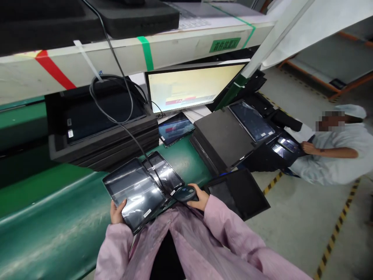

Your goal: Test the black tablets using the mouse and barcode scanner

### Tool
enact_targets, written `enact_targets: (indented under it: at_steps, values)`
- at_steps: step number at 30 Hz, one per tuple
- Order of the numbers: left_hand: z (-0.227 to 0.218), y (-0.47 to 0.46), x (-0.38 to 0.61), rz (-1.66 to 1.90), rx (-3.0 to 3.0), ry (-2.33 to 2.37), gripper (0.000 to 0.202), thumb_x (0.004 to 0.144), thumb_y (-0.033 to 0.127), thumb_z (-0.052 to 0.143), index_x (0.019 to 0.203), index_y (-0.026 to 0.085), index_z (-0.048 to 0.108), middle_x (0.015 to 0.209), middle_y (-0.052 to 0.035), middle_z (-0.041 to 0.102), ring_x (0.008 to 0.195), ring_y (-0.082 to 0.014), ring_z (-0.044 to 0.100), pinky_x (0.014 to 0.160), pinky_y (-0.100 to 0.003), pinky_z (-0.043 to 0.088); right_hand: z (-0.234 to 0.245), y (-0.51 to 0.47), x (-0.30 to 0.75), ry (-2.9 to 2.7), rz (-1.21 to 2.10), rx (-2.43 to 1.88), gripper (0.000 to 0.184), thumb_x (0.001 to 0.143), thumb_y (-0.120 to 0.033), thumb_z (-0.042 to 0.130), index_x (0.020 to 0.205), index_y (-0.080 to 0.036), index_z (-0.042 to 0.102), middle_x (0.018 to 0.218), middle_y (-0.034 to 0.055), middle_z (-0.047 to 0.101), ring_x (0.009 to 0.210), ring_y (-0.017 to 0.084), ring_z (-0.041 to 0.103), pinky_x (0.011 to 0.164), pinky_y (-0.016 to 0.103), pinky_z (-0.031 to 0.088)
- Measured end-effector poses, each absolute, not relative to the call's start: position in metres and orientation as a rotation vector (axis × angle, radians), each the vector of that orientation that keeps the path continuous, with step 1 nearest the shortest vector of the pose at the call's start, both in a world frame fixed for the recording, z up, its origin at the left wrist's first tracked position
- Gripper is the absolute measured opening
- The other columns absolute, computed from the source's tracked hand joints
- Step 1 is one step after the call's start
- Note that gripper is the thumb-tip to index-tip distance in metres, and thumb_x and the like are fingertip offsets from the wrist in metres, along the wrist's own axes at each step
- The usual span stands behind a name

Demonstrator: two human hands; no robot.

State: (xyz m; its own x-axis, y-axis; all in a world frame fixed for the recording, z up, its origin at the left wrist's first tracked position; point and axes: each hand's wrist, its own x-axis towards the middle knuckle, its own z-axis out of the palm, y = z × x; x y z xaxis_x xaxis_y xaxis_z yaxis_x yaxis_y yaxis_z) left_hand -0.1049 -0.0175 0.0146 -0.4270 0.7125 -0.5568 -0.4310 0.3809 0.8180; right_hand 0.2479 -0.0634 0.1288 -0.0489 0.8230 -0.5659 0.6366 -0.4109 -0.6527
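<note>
My left hand (117, 213) grips the near left edge of a dark tablet (134, 192) with a glossy screen and a small white label, tilted over the green conveyor belt (58, 217). A second tablet (166, 171) lies just behind it on the belt. My right hand (199, 197) is closed around a black handheld scanner (185, 193), whose cable (128, 128) runs up to the shelf. The scanner sits right beside the held tablet's right edge.
Stacks of black foam trays stand at left (99, 132) and right (224, 140), some holding tablets. A lit monitor (192, 87) sits under the white shelf (175, 46). Another tablet (175, 128) lies before it. A co-worker in white (335, 155) works at right.
</note>
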Motion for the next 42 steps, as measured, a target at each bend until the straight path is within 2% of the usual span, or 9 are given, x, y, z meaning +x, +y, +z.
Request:
enact_targets:
  at_steps: [3, 5, 11, 18, 26, 42]
  values:
    - [0.026, -0.023, -0.104, 1.353, 0.246, 1.533, 0.043, 0.049, 0.027, 0.079, 0.089, 0.022, 0.063, 0.081, -0.0001, 0.063, 0.072, -0.0166, 0.056, 0.070, -0.031, 0.043, 0.125, -0.060, 0.242, -1.612, 1.453, -2.023, 0.071, 0.067, -0.033, 0.064, 0.131, -0.017, 0.037, 0.096, 0.0043, 0.063, 0.088, 0.018, 0.063, 0.081, 0.027, 0.046]
    - [0.034, -0.024, -0.103, 1.371, 0.232, 1.541, 0.040, 0.050, 0.026, 0.078, 0.086, 0.022, 0.063, 0.081, -0.0002, 0.063, 0.071, -0.0164, 0.056, 0.069, -0.031, 0.044, 0.125, -0.057, 0.242, -1.627, 1.447, -2.031, 0.072, 0.068, -0.033, 0.062, 0.133, -0.018, 0.035, 0.095, 0.0041, 0.063, 0.088, 0.019, 0.063, 0.080, 0.027, 0.046]
    - [0.036, -0.020, -0.103, 1.354, 0.217, 1.585, 0.048, 0.042, 0.028, 0.080, 0.086, 0.020, 0.062, 0.073, 0.0037, 0.064, 0.066, -0.0143, 0.057, 0.065, -0.028, 0.044, 0.122, -0.055, 0.243, -1.647, 1.431, -2.047, 0.075, 0.068, -0.034, 0.063, 0.135, -0.020, 0.033, 0.094, 0.0034, 0.063, 0.088, 0.018, 0.063, 0.080, 0.026, 0.045]
    - [0.015, -0.019, -0.106, 1.318, 0.199, 1.582, 0.055, 0.035, 0.028, 0.082, 0.087, 0.020, 0.065, 0.076, 0.0035, 0.066, 0.070, -0.0142, 0.059, 0.072, -0.028, 0.044, 0.117, -0.055, 0.242, -1.673, 1.399, -2.055, 0.075, 0.066, -0.034, 0.065, 0.133, -0.018, 0.036, 0.092, 0.0046, 0.063, 0.089, 0.019, 0.063, 0.080, 0.027, 0.046]
    - [0.027, -0.017, -0.096, 1.347, 0.156, 1.586, 0.054, 0.034, 0.027, 0.081, 0.085, 0.020, 0.064, 0.072, 0.0046, 0.065, 0.070, -0.0131, 0.057, 0.072, -0.027, 0.043, 0.112, -0.056, 0.241, -1.674, 1.387, -2.126, 0.079, 0.064, -0.038, 0.066, 0.135, -0.017, 0.037, 0.083, 0.0057, 0.061, 0.079, 0.021, 0.063, 0.075, 0.029, 0.045]
    - [0.027, -0.017, -0.101, 1.389, 0.225, 1.571, 0.053, 0.041, 0.028, 0.082, 0.090, 0.020, 0.063, 0.077, 0.0034, 0.065, 0.070, -0.0131, 0.058, 0.072, -0.027, 0.044, 0.113, -0.059, 0.244, -1.636, 1.414, -2.057, 0.074, 0.066, -0.032, 0.064, 0.133, -0.019, 0.036, 0.093, 0.0044, 0.063, 0.088, 0.019, 0.063, 0.078, 0.026, 0.046]
